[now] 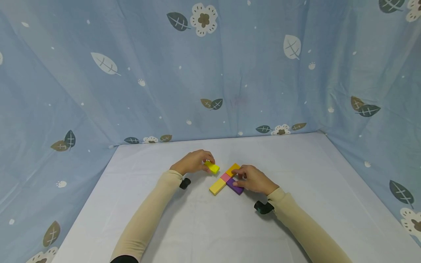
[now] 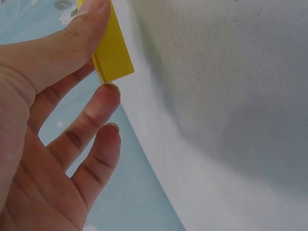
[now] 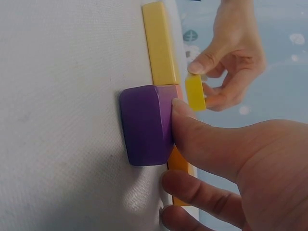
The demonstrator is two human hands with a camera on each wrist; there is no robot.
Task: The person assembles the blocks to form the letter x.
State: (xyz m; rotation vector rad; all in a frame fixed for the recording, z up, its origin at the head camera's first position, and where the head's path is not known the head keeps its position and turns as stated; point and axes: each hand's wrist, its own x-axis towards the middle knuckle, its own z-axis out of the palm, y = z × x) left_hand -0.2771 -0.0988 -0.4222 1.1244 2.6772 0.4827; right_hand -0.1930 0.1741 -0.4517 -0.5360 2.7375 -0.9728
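In the head view, my left hand (image 1: 194,162) pinches a bright yellow block (image 1: 212,167) between thumb and fingers, held up left of a small block arrangement. The left wrist view shows this yellow block (image 2: 113,48) under the thumb, with the lower fingers spread below it. My right hand (image 1: 256,179) rests on the arrangement: the thumb touches the purple block (image 3: 144,127), and a fingertip lies by the orange block (image 1: 232,169). A pink block (image 1: 225,177) sits at the centre, and a pale yellow block (image 1: 217,187) extends toward the lower left. The right index finger is partly hidden.
The blocks lie flat on a white cloth-covered table (image 1: 197,233). A blue curtain (image 1: 158,91) with leaves and flowers surrounds the table's back and sides. Dark wrist devices (image 1: 264,208) hang below both wrists.
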